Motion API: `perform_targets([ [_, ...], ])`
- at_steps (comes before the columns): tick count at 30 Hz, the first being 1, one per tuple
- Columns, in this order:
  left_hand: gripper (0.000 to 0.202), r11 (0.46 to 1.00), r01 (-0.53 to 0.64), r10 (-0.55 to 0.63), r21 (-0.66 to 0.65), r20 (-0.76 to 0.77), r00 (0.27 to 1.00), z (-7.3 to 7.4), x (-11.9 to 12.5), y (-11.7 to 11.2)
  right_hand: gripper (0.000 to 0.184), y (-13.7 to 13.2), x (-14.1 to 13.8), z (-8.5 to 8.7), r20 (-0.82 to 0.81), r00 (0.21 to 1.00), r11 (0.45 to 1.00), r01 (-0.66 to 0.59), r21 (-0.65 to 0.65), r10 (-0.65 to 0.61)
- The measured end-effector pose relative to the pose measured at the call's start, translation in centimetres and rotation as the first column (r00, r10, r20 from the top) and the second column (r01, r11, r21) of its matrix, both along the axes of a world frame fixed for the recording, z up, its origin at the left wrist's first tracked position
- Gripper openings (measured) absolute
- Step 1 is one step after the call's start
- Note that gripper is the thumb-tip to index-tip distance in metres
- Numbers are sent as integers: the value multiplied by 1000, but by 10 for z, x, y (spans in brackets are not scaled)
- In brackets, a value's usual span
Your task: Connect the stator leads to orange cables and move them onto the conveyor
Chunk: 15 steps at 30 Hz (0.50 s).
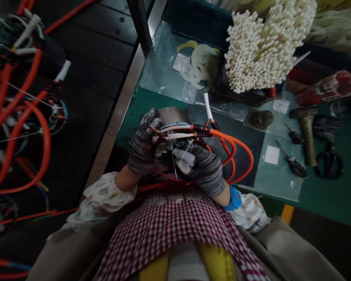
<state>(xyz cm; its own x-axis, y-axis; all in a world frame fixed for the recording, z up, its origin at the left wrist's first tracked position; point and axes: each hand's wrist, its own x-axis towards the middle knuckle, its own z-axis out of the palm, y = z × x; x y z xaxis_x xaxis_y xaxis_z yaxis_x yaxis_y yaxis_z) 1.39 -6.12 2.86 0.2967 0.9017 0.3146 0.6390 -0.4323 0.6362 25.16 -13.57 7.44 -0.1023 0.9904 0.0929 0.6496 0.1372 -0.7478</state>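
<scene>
A round metal motor stator (173, 114) rests on the table's near edge, with blue and white lead wires (175, 136) along its rim. My left hand (143, 144), in a grey knit glove, is closed on the wires at the left side. My right hand (210, 169), in a matching glove, is curled against the stator's near right side. White-covered tapered shapes (185, 157) show at its fingers; whether these are wrapped fingertips or a held piece is unclear. Thin white cord (190, 146) runs beside them. Orange cables (245, 152) loop out to the right from black-banded joints.
More stators with orange cables (43, 144) stand on the left. A bundle of white-tipped sleeves (251, 50) lies at the back, near tape rolls (203, 64). Toward the right are a hammer (308, 136), a screwdriver (294, 162), scissors (329, 162) and a red can (327, 89).
</scene>
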Motion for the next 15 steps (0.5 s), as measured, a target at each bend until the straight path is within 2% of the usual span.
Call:
perform_targets([
  [3,76,1000,14,-14,7,-15,1000,-2,-1,2,26,6,-4,6,55,998,999,31,37,-33],
  [7,73,996,40,-40,85,-5,999,1,0,3,32,10,-8,6,131,989,994,54,98,-67],
  [11,74,996,49,-45,73,-47,998,10,3,5,26,9,-4,5,101,989,975,86,205,-109],
  [15,65,988,98,-84,120,-116,990,23,14,12,18,9,14,11,83,992,970,68,235,-90],
])
